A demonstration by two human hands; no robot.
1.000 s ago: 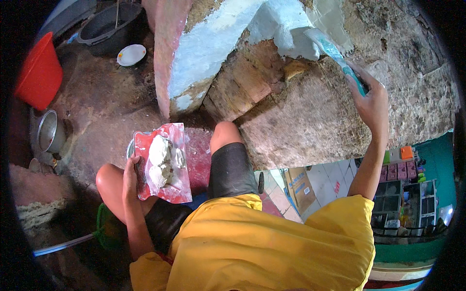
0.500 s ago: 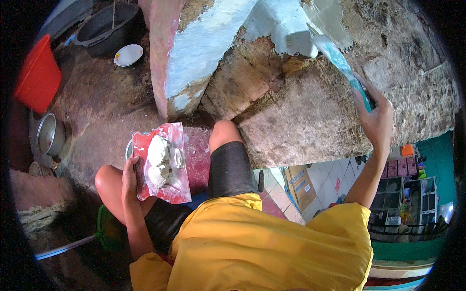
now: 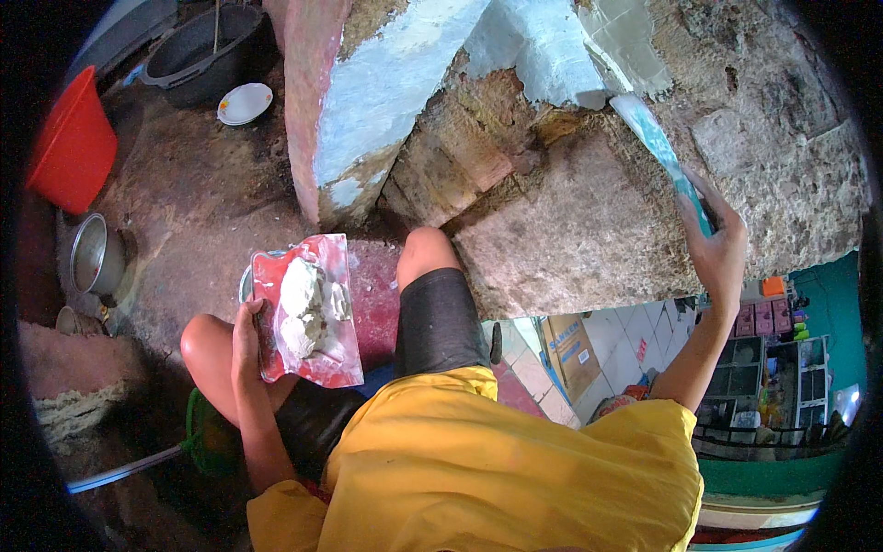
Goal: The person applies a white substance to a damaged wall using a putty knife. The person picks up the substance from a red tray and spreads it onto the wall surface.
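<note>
My left hand [image 3: 246, 333] grips the left edge of a red board [image 3: 335, 364], a flat sheet smeared white. On it sits a lump of white putty [image 3: 302, 308]. My right hand [image 3: 718, 241] is closed around the handle of a putty knife [image 3: 655, 145] with a teal handle. Its pale blade points up and left, close to the lower edge of the white-blue plaster [image 3: 547, 69] on the rough wall [image 3: 589, 212]. Whether the blade touches the wall I cannot tell.
At the far left stand a red tub [image 3: 75, 147], a metal pot [image 3: 97, 256] and a dark basin [image 3: 204, 55], with a white plate [image 3: 245, 104] on the floor. A painted wall corner [image 3: 308, 138] juts out ahead. Lower right are a cardboard box [image 3: 569, 357] and a shelf rack [image 3: 768, 386].
My right hand and the putty knife have moved slightly down and right, drawing the blade away from the plaster's lower edge. My left hand and the board hold almost still.
</note>
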